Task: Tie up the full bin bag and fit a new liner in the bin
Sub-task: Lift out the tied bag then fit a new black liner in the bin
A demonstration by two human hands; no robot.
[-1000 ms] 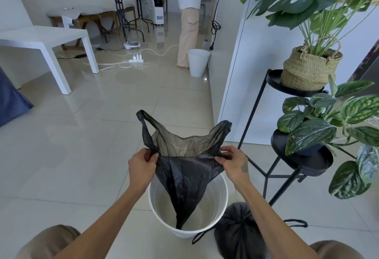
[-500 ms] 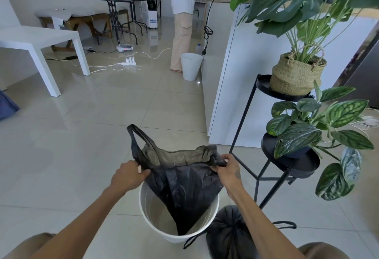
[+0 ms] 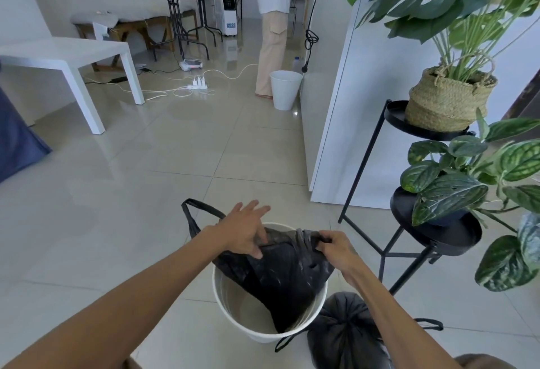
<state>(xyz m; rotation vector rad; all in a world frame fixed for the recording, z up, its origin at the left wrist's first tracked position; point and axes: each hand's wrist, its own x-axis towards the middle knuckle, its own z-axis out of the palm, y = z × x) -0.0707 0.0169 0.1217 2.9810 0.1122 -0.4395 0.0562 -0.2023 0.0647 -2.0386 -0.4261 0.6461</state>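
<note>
A white round bin (image 3: 233, 314) stands on the tiled floor just in front of me. A black liner bag (image 3: 287, 275) hangs into it, its tip near the bin's bottom. My left hand (image 3: 244, 229) presses on the liner's left top edge at the far rim, thumb tucked in and fingers spread. My right hand (image 3: 336, 247) pinches the bunched right edge of the liner above the rim. One liner handle (image 3: 195, 210) loops out beyond the far left rim. The tied full black bag (image 3: 346, 335) sits on the floor against the bin's right side.
A black metal plant stand (image 3: 377, 251) with leafy plants stands close on the right, beside a white counter (image 3: 347, 123). Farther off are a second white bin (image 3: 285, 89), a standing person (image 3: 273, 29), a white low table (image 3: 67, 57) and a power strip (image 3: 198, 85) with cables.
Both hands have lowered the liner from above the bin down to its rim. My left hand has let go of its pinch and now lies spread over the liner's edge.
</note>
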